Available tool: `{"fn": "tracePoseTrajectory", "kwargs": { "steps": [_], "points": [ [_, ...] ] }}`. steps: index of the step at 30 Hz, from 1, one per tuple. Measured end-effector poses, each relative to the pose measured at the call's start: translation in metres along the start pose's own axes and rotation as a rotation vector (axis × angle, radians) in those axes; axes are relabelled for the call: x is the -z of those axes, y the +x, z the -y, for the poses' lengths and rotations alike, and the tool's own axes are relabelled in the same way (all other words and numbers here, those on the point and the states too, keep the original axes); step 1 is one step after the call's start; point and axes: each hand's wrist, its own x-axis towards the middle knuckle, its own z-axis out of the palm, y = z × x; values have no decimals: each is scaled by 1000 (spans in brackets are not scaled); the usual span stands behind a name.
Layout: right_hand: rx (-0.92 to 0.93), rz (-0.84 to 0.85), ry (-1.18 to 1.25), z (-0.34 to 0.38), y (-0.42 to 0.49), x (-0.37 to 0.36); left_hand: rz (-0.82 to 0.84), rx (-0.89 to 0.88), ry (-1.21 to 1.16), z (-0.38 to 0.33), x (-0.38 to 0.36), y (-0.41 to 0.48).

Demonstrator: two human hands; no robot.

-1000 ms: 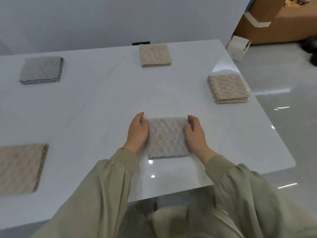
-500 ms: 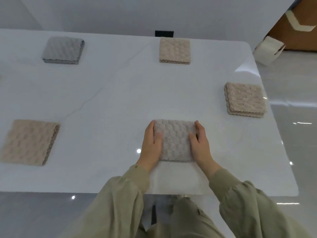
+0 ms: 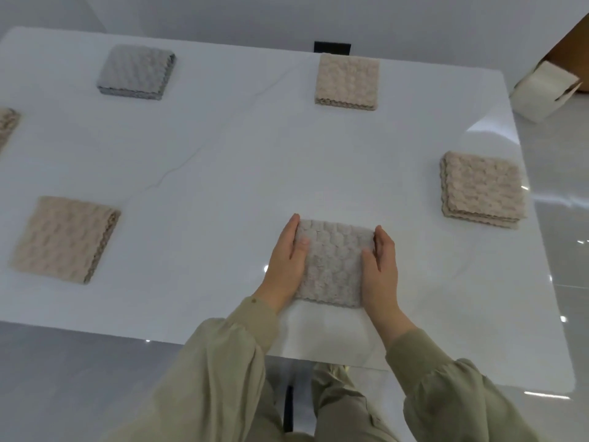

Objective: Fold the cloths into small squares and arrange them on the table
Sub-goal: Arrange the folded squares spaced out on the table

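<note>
Little shift from half a second back: both hands stay bracketing the same cloth, which sits a touch farther right in view, and a sliver of another beige cloth (image 3: 6,124) has come in at the left edge. Left hand (image 3: 285,266) lies along the left side of the pale folded cloth (image 3: 333,266), fingers straight and together against its edge, thumb resting on top. Right hand (image 3: 381,269) mirrors it on the right side, fingers straight and together, thumb on top. The cloth lies flat on the white table (image 3: 223,161), near its front edge, a neat square. Other folded squares lie well apart around it: a grey cloth (image 3: 137,71) far left, a far beige cloth (image 3: 347,79), a right beige cloth (image 3: 481,189) near the table's right edge, a left beige cloth (image 3: 65,239). A white box (image 3: 545,90) sits on the floor beyond the far right corner.
</note>
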Motion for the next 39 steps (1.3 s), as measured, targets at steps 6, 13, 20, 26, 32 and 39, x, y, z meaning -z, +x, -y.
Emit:
{"fn": "tracePoseTrajectory", "kwargs": {
  "steps": [6,13,20,26,32,39],
  "points": [
    [-12,-17,-20,4,-7,-13,20,-12,17,-3,-11,-8],
    [-14,1,-60,2,-4,-6,38,-6,31,-2,-2,-5],
    [-1,-21,-28,-5,1,3,37,-55,29,2,8,-1],
    [0,103,19,-3,32,28,-167,-98,85,3,12,-6],
    [86,457,-212,25,90,51,-642,8,-2,3,-18,-33],
    [175,700,-357,41,127,35,-1188,49,-318,21,-85,-53]
  ]
}}
